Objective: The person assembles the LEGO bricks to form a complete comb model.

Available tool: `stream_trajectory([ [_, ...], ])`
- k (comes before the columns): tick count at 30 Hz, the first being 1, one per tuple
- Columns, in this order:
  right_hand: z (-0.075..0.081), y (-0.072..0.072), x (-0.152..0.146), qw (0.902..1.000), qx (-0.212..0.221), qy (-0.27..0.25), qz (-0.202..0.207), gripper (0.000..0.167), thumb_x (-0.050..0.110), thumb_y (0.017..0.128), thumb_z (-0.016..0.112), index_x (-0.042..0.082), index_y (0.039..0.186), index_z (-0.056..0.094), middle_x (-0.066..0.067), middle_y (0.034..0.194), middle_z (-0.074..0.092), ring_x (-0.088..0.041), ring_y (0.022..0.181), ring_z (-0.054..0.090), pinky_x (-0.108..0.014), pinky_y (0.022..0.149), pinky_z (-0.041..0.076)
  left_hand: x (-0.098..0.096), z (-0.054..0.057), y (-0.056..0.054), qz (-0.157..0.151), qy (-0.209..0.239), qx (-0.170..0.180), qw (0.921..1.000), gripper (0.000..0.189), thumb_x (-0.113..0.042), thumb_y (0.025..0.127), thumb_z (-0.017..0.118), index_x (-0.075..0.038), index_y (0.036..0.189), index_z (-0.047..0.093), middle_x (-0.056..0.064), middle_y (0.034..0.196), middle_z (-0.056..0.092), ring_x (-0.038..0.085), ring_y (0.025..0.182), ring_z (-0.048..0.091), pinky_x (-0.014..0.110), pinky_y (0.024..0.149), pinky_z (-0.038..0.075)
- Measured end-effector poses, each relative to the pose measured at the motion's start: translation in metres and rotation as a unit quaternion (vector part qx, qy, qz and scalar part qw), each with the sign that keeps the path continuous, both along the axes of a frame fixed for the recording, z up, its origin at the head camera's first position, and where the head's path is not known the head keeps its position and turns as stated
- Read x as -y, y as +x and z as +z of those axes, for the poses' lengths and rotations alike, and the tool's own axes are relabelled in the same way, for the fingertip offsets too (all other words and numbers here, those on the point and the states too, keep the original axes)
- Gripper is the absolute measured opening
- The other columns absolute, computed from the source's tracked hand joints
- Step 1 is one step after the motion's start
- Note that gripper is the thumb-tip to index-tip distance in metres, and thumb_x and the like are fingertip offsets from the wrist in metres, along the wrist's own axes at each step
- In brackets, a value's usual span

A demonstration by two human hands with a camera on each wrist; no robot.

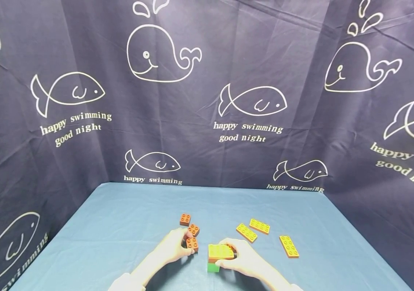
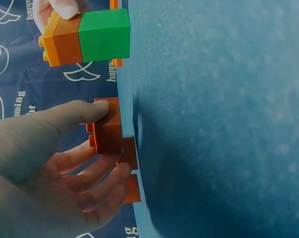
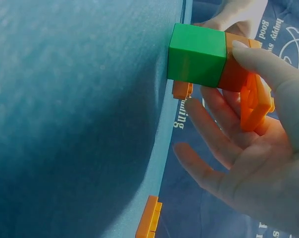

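Observation:
My left hand [image 1: 173, 244] pinches a red-orange toy brick [image 1: 192, 244] between thumb and fingers, studs up; in the left wrist view the brick [image 2: 109, 133] appears slightly above the table. To its right, my right hand [image 1: 242, 258] grips an upright stack: a green block [image 1: 213, 267] at the bottom, an orange brick [image 3: 234, 72] in the middle, a yellow plate [image 1: 218, 251] on top. The plate overhangs toward the right palm. Thumb and index finger hold the stack while the other fingers spread loosely. A small gap separates the two hands' pieces.
Two more red-orange bricks [image 1: 185, 219] lie just beyond the left hand. Beyond the right hand are two yellow plates [image 1: 246, 232], and a third yellow plate [image 1: 288, 246] lies further right. Blue cloth [image 1: 137, 210] covers the table, with dark printed curtains [image 1: 199, 133] around it.

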State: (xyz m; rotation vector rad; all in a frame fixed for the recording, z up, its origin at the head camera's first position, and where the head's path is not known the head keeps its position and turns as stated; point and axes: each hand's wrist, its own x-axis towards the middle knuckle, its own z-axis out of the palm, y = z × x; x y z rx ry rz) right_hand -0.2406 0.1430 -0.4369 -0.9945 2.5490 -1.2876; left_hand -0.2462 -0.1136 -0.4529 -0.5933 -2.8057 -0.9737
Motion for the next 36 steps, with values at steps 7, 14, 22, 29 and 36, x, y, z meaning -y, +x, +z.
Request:
stream_trajectory([
  [7, 0.001, -0.002, 0.001, 0.9994, -0.005, 0.031, -0.014, 0.031, 0.038, 0.081, 0.071, 0.018, 0.103, 0.063, 0.009, 0.085, 0.057, -0.001, 0.075, 0.048, -0.020, 0.065, 0.039, -0.003, 0.003, 0.001, 0.012, 0.011, 0.005, 0.9999, 0.029, -0.019, 0.072, 0.079, -0.010, 0.093, 0.062, -0.001, 0.089, 0.060, 0.012, 0.076, 0.055, 0.025, 0.062, 0.044],
  [14, 0.002, -0.002, 0.000, 0.9985, -0.001, 0.050, -0.024, 0.034, 0.042, 0.080, 0.071, 0.020, 0.105, 0.063, 0.011, 0.085, 0.057, -0.001, 0.075, 0.048, -0.021, 0.066, 0.038, -0.005, 0.005, 0.001, 0.016, 0.029, -0.023, 0.9992, 0.031, -0.020, 0.072, 0.079, -0.009, 0.098, 0.065, -0.001, 0.087, 0.058, 0.013, 0.074, 0.055, 0.023, 0.062, 0.044],
  [22, 0.003, -0.002, 0.001, 0.9984, 0.002, 0.050, -0.027, 0.035, 0.041, 0.080, 0.071, 0.019, 0.105, 0.062, 0.011, 0.087, 0.058, -0.001, 0.077, 0.049, -0.021, 0.068, 0.039, -0.005, 0.008, 0.000, 0.006, 0.063, -0.053, 0.9966, 0.042, -0.019, 0.075, 0.077, -0.004, 0.111, 0.064, 0.000, 0.090, 0.054, 0.015, 0.076, 0.055, 0.022, 0.065, 0.045],
  [29, 0.002, -0.001, -0.001, 0.9987, -0.003, 0.045, -0.024, 0.034, 0.042, 0.080, 0.071, 0.020, 0.105, 0.063, 0.010, 0.085, 0.057, -0.001, 0.074, 0.049, -0.020, 0.065, 0.039, -0.006, 0.009, 0.000, 0.014, 0.099, -0.053, 0.9936, 0.039, -0.024, 0.073, 0.080, -0.006, 0.102, 0.062, -0.001, 0.088, 0.058, 0.013, 0.079, 0.057, 0.025, 0.070, 0.049],
  [36, 0.000, -0.003, -0.001, 0.9985, 0.007, 0.049, -0.025, 0.034, 0.043, 0.081, 0.070, 0.020, 0.105, 0.062, 0.011, 0.086, 0.058, -0.002, 0.076, 0.049, -0.021, 0.066, 0.039, -0.007, 0.014, 0.001, 0.010, 0.111, -0.051, 0.9924, 0.033, -0.027, 0.074, 0.079, -0.013, 0.099, 0.063, -0.004, 0.089, 0.063, 0.010, 0.080, 0.061, 0.035, 0.075, 0.052],
])
